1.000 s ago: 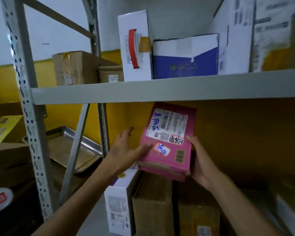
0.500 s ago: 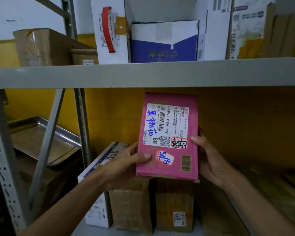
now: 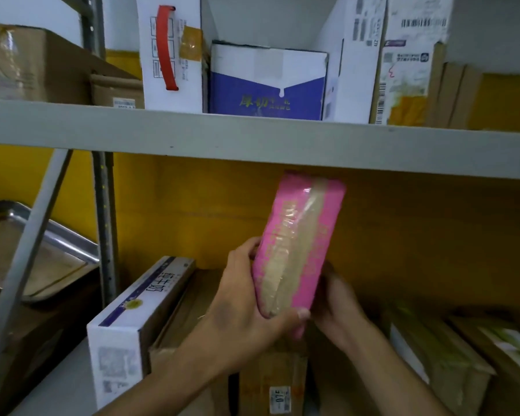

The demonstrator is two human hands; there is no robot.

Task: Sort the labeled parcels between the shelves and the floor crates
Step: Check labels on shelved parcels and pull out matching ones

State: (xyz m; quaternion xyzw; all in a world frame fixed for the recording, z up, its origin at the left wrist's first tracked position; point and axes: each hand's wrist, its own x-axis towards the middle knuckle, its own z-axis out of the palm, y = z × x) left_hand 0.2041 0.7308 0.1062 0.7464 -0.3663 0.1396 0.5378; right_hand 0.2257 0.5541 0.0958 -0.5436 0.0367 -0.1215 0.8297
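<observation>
Stockroom: metal shelf [image 3: 252, 139] w/ labeled cartons [image 3: 409, 70], yellow wall [image 3: 207, 211].

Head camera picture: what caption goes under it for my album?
Both hands, left and right, hold a taped pink parcel edge-on under the grey shelf.

Dim storeroom light, soft and smeared with motion.

Light falls from above onto the grey metal shelf beam [image 3: 252, 136], leaving the bay beneath it in shadow. Glare streaks the clear tape on the pink taped parcel [image 3: 297, 244], which is blurred. The beam bows with wide-angle distortion, and the lower corners sink murky and unfocused.
</observation>
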